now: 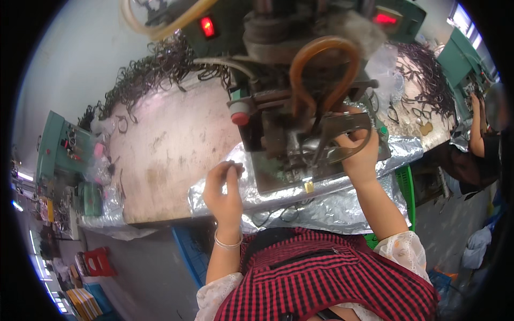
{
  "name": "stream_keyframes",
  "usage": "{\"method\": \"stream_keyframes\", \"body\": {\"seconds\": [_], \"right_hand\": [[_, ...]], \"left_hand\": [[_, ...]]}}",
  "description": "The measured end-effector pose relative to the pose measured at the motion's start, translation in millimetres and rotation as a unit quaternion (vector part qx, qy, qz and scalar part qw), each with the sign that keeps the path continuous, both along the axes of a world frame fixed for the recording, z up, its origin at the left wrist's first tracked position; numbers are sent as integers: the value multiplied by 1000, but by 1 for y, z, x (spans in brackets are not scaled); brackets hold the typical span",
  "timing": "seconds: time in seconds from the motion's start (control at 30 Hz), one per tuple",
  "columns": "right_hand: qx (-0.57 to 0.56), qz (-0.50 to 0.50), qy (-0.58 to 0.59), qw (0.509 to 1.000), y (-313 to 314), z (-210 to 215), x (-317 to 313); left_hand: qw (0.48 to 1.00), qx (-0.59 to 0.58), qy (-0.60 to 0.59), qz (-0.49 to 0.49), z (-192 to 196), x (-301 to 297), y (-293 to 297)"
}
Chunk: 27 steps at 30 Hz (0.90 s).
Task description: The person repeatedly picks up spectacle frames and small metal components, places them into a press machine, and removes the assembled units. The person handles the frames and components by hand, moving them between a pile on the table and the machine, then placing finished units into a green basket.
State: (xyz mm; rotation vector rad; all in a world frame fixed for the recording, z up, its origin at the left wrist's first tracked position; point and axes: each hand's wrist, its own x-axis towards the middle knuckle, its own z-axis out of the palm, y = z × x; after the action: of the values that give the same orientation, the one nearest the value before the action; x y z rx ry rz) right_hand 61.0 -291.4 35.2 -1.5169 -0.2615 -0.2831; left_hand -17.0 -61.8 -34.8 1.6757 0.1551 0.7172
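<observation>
Eyeglass frame (342, 140), a thin metal part, is being held by the right hand (360, 155) against the working head of the bench press machine (289, 107), near the middle of the silver-foil-covered worktable (332, 208). Its long axis is running roughly left to right across the view, tilting slightly upward toward the right, with one end pointing into the machine's jaws. The right-hand fingers are closing around the frame's outer end, pinching it. The left hand (224, 187) is hovering just beside the machine base, its fingertips (233, 169) pinching together; whether a small part is sitting between them cannot be told. Judging by its slender wire section, the frame is probably light, springy and easily bent, so it is best gripped near a stiffer end or rim rather than mid-span. A curved amber hose (321, 69) is looping above the press, and heaps of dark wire frames (160, 69) are lying on the table behind it.
</observation>
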Motion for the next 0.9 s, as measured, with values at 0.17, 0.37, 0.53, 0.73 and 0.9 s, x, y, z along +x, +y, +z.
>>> {"method": "stream_keyframes", "body": {"seconds": [0.17,0.37,0.53,0.73,0.9], "right_hand": [[-97,-28,1,995,-4,-11,6],[111,56,91,988,6,4,2],[141,79,89,983,21,17,-5],[12,121,26,992,-2,27,-29],[-53,-85,-45,994,-30,12,-17]], "left_hand": [[999,-32,-16,29,12,8,9],[925,116,-298,-206,126,35,-4],[945,98,-269,-158,143,55,-11],[953,91,-279,-77,127,30,-18],[984,64,-159,42,82,1,23]]}}
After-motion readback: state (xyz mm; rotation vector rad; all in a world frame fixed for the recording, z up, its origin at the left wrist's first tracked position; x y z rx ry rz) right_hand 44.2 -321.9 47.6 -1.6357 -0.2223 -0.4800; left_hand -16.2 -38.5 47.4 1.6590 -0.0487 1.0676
